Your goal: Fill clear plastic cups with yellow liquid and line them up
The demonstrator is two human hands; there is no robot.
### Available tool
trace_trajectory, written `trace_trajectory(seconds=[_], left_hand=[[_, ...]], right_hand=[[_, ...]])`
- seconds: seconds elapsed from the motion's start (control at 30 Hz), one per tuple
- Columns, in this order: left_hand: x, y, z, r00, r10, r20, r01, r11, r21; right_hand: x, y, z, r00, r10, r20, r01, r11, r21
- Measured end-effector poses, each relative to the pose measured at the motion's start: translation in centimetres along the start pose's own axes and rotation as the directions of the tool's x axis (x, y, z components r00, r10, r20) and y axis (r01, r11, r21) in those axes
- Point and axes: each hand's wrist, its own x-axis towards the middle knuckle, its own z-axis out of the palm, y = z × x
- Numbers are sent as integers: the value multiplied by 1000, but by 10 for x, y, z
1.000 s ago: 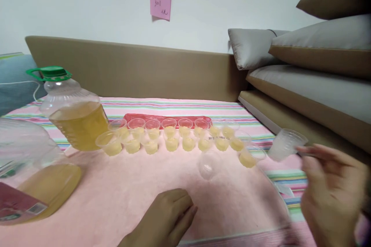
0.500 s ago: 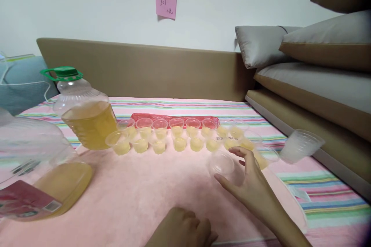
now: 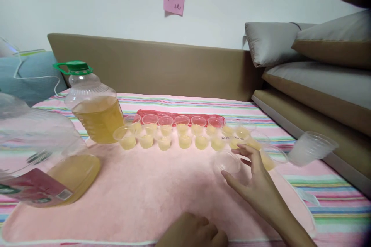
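My right hand [image 3: 252,173] reaches around an empty clear plastic cup [image 3: 227,162] on the pink towel, thumb at its near rim and fingers at the far right rim. Low in the picture, my left hand [image 3: 193,231] lies curled into a loose fist, with nothing visible in it. Beyond them stand two rows of clear cups with yellow liquid, among them a front-row cup [image 3: 146,141]. The rows bend toward me on the right, ending at a partly hidden cup [image 3: 268,161]. A stack of empty cups [image 3: 311,148] lies tilted on the right.
Two big bottles of yellow liquid stand left: a green-capped one [image 3: 98,119] behind, a red-labelled one [image 3: 72,177] nearer. A red plastic package [image 3: 176,117] lies behind the cups. Cushions [image 3: 321,81] are piled right. A brown board [image 3: 156,67] runs along the wall.
The whole view has shifted slightly, so everything sits a little further right. Both hands keep about the same pose, the right one still around the empty cup.
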Motion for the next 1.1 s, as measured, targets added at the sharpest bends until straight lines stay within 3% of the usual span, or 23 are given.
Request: trace_trajectory(seconds=[0.17, 0.33, 0.57, 0.93, 1.1], left_hand=[[1, 1, 13, 994, 23, -107, -18, 999, 42], [-1, -1, 25, 976, 61, -208, -54, 998, 40], [-1, 0, 31, 983, 59, -174, -63, 998, -13], [0, 1, 37, 975, 77, -207, -88, 995, -46], [1, 0, 38, 978, 64, -198, -77, 995, -58]], right_hand=[[9, -25, 12, 998, -32, 52, 26, 993, 118], [16, -36, 39, 988, 6, 152, -39, 976, 213], [6, -28, 60, 977, 84, 197, -129, 965, 228], [9, -33, 55, 965, 74, 251, -127, 971, 203], [5, -24, 58, 975, 57, 216, -106, 969, 222]])
